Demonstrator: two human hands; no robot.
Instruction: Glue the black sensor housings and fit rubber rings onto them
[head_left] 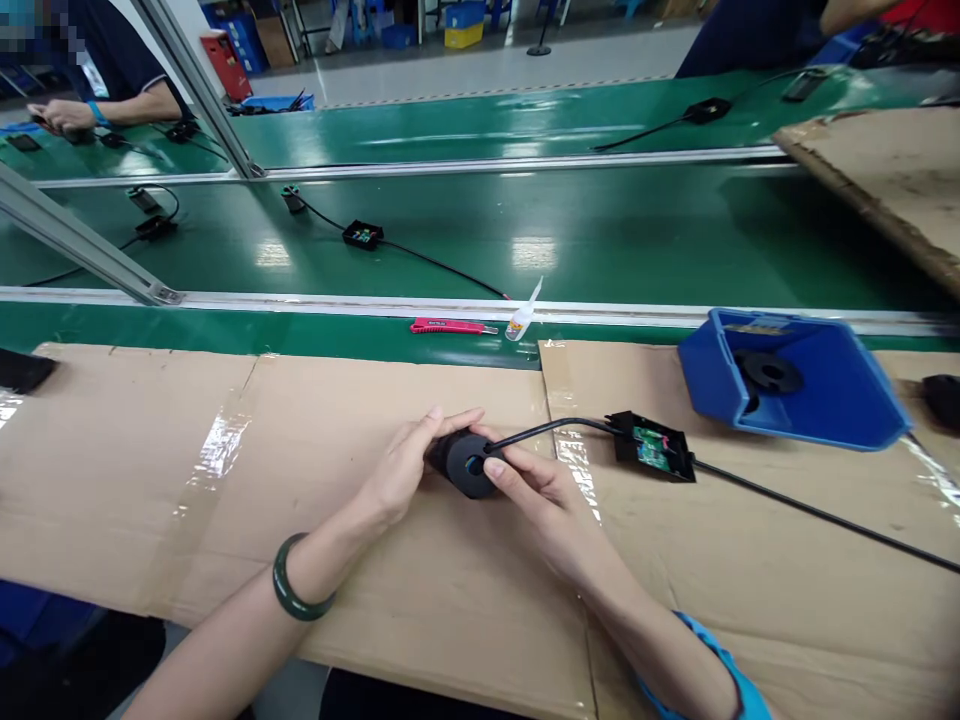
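Observation:
Close together over the cardboard, my left hand and my right hand hold one dark part between them. Its front is a round black cap with a hole in the middle. The left fingers close around the black housing behind it, which is mostly hidden. My right thumb presses on the cap's face near the hole, with the other fingers curled behind. From beside the cap a black cable runs right to an uncovered black box with a green circuit board inside.
A blue bin with black round caps stands at the right. A red utility knife and small bottle lie beyond the cardboard. Cabled units rest on the green belt. Metal posts cross the left; people work opposite.

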